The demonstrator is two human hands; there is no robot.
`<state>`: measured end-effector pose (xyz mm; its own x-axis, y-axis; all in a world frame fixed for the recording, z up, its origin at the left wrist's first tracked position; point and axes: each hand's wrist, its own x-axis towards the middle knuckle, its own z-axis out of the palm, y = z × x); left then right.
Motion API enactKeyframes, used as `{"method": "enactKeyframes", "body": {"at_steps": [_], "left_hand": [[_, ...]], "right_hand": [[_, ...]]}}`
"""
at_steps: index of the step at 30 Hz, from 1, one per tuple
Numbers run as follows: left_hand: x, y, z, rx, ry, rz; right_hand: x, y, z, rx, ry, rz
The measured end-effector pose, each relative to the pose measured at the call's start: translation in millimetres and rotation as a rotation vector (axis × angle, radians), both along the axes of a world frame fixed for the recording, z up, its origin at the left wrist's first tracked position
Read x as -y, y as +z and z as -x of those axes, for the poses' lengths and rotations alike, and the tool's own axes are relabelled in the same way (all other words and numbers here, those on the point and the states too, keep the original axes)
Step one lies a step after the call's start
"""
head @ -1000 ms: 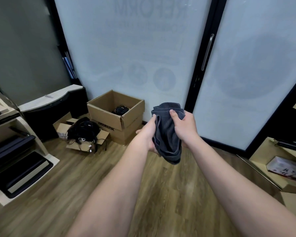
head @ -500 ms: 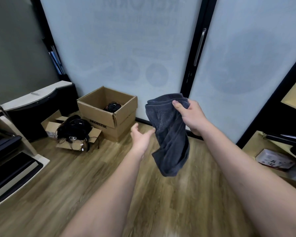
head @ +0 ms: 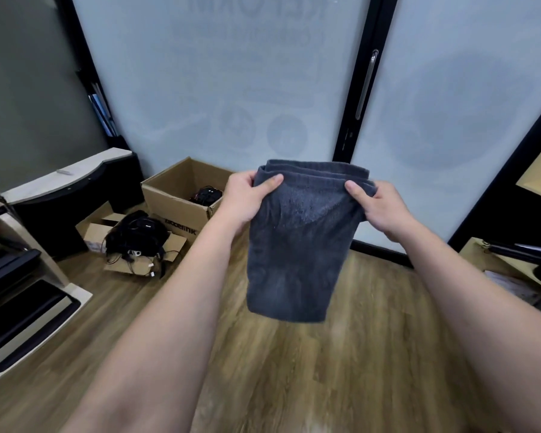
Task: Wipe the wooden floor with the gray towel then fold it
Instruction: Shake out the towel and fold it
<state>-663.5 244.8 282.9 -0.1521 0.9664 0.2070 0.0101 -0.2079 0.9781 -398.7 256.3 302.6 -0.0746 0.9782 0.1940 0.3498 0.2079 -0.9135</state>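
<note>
The wooden floor [head: 341, 354] runs in brown planks up to the frosted glass doors. On it, near the doors at the left, stands an open cardboard box [head: 181, 195] with dark gear inside. Just beside it, nearer the camera, lies a flattened cardboard box [head: 138, 245] bearing a heap of black cables [head: 135, 235]. At the far left a pale shelf unit [head: 28, 295] rests on the floor, and a dark cabinet [head: 75, 198] stands behind it.
</note>
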Motion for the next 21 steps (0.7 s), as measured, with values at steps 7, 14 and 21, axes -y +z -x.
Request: {"method": "enactKeyframes", "body": {"at_steps": [7,14,21], "left_hand": [[0.3,58.0,1.1,0.101,-0.078,0.014],[19.8,134.1,4.9,0.392,-0.310,0.031],[40.3,64.6,7.3,0.573,-0.615,0.205]], "right_hand": [[-7.1,51.0,20.7,-0.275,-0.027,-0.119],[10.2,65.2,40.7,-0.491,0.173,-0.071],[29.5,26.1,51.5,-0.750,0.137,0.115]]}}
